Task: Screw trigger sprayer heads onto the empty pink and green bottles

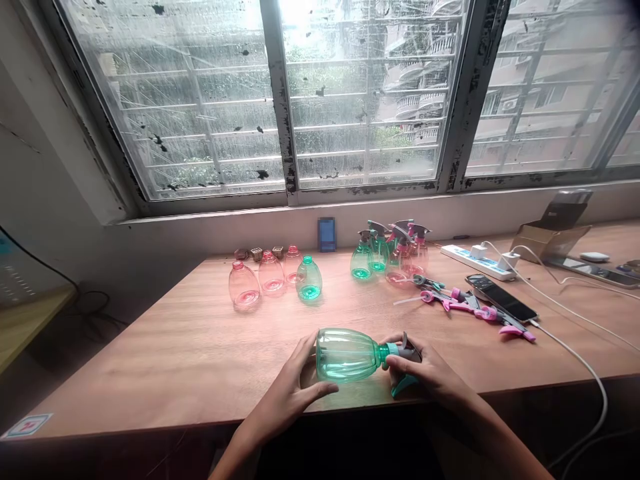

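Observation:
A clear green spray bottle point(347, 357) lies on its side in the air above the table's front edge, its base to the left. My left hand point(295, 383) cups the base end, with the fingers on the far side and the thumb stretched along the near side. At the neck, my right hand point(420, 367) is closed around the dark grey and green spray head point(404, 350); some of its fingers are hidden behind it. Beyond my hands stand a headless green bottle point(309, 279) and three headless red bottles point(244, 287).
Several bottles with spray heads point(380, 253) stand together at the back. Loose pink and grey spray heads point(465, 305) lie at the right beside a phone point(501, 298). Farther right are a white power strip point(477, 261), cables and an open cardboard box point(547, 237).

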A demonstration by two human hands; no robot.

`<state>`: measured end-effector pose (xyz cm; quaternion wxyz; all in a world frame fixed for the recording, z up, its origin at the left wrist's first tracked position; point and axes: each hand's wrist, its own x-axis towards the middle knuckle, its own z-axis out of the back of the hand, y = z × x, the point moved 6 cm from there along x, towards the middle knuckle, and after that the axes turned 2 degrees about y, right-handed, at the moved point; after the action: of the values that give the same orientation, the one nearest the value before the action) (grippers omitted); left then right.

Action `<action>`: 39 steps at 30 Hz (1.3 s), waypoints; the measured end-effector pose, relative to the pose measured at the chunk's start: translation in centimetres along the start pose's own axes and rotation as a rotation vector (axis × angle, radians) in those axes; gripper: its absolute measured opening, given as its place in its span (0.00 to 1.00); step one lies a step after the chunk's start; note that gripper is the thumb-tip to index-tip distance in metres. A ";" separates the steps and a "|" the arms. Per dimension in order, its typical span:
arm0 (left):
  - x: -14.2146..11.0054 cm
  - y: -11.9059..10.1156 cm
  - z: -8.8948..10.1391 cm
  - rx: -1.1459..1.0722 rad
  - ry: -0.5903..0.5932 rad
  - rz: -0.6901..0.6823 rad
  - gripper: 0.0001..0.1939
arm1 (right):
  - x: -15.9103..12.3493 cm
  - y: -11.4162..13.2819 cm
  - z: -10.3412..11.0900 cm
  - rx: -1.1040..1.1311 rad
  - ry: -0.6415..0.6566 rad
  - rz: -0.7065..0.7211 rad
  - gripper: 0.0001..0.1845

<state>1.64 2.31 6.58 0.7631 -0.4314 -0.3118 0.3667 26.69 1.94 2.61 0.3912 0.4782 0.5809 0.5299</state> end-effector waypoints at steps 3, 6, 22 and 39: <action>-0.1 0.1 -0.2 -0.080 0.009 -0.010 0.45 | 0.1 0.1 0.1 -0.003 -0.004 0.011 0.24; -0.2 0.3 -0.4 -0.098 0.020 0.013 0.49 | 0.1 0.2 0.4 -0.004 -0.028 0.020 0.24; -0.2 1.0 -0.2 -0.100 -0.018 0.033 0.49 | 0.3 0.0 0.5 -0.003 -0.008 0.032 0.24; -0.1 -0.2 -0.2 -0.013 -0.003 0.003 0.47 | 0.3 -0.7 0.7 -0.021 0.007 0.011 0.24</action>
<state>1.81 2.06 6.65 0.7591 -0.4365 -0.3145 0.3664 27.15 2.37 1.85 0.3914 0.4753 0.5740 0.5399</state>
